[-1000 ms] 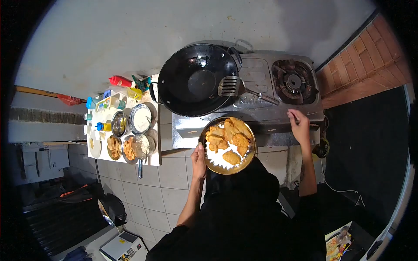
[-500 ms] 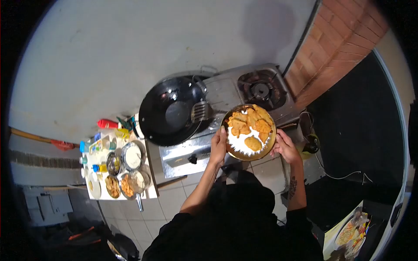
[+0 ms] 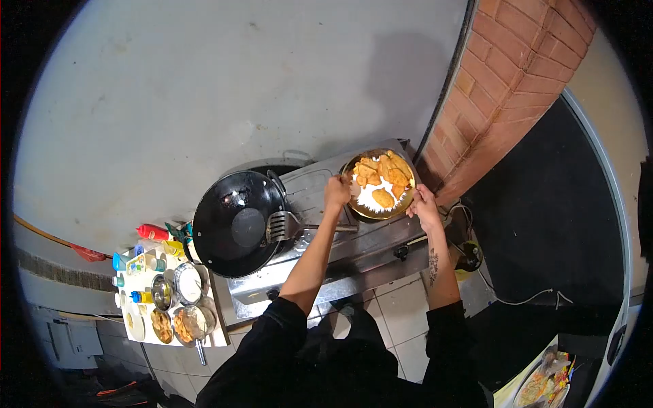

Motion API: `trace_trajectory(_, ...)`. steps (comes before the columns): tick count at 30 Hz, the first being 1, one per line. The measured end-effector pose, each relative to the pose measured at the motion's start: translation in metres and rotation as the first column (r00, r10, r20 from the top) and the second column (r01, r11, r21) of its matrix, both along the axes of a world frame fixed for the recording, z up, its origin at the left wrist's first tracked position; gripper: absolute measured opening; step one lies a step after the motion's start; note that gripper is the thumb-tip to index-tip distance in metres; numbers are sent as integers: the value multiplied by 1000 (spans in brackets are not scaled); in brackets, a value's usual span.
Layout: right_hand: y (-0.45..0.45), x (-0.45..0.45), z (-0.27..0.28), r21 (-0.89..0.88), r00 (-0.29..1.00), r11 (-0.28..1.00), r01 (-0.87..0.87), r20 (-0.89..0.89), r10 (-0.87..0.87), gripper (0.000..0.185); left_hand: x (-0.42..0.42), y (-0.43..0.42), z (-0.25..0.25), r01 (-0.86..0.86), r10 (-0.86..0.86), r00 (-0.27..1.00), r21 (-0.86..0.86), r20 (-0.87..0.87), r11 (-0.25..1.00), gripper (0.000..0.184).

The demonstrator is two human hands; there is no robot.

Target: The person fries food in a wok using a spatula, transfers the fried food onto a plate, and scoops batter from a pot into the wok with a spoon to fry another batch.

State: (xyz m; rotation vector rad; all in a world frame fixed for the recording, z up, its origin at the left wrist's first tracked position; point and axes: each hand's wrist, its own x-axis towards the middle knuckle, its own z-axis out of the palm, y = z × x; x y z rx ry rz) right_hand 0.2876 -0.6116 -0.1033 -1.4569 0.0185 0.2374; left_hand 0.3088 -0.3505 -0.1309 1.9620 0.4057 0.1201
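Observation:
My left hand [image 3: 337, 193] grips the left rim of a round gold-coloured plate [image 3: 376, 215], and my right hand [image 3: 425, 207] has hold of its right edge. Several golden-brown fried pieces [image 3: 396, 175] lie on white lining [image 3: 367, 198] in it. The plate is level over the right end of the stove, hiding the burner there. To the left of my left hand, a slotted spatula [image 3: 283, 226] rests across the rim of a black wok [image 3: 253, 228]; its handle passes behind my left forearm.
At the left, a white table [image 3: 216, 319] carries bowls, bottles, plates of food and a handled strainer [image 3: 200, 350]. A brick pillar [image 3: 486, 88] rises right of the metal stove [image 3: 309, 194]. A white cable [image 3: 517, 299] lies on the floor at the right.
Both hands have carried the plate forward, from in front of the stove to over its right burner. My arms are stretched further out. The camera view has also shifted.

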Motion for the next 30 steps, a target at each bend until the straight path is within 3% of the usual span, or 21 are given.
trace_trajectory(2,2,7,-11,-26,999,999,28,-44,-29,13,4,-1,3,-42,53,998,212,-45,976,33)
trace_trajectory(6,6,9,-18,-53,993,995,80,-80,-84,14,2,-2,7,-42,55,997,201,-59,979,33)
trace_trajectory(12,6,16,-21,-212,993,970,117,19,-116,17,-3,-1,8,-78,81,997,133,-16,988,31)
trace_trajectory(16,7,11,-17,-186,986,969,162,-14,-167,20,-20,-1,23,-102,101,994,38,30,994,30)
trace_trajectory(19,-6,-2,-10,-270,984,948,168,-6,-176,22,-53,-8,34,-84,101,971,-84,218,993,31)
trace_trajectory(20,-10,-8,-8,-320,976,923,215,32,-216,22,-72,-6,38,19,-1,954,-55,301,998,33)
trace_trajectory(22,-14,-25,8,-394,973,889,232,81,-218,22,-126,-9,81,175,-122,971,-256,208,951,28)
trace_trajectory(24,0,-47,42,-440,985,881,173,97,-145,22,-174,1,83,329,-295,944,-452,146,829,28)
trace_trajectory(25,10,-55,56,-444,993,889,113,87,-83,20,-196,14,86,413,-426,902,-419,67,809,35)
trace_trajectory(26,20,-62,68,-447,997,893,53,77,-21,19,-217,26,89,516,-506,854,-319,120,795,37)
trace_trajectory(28,49,-75,89,-418,987,904,-89,87,137,18,-260,51,108,573,-573,815,-257,82,779,40)
trace_trajectory(30,85,-94,116,-373,910,861,-347,88,405,16,-300,83,121,539,-588,809,-365,-30,759,43)
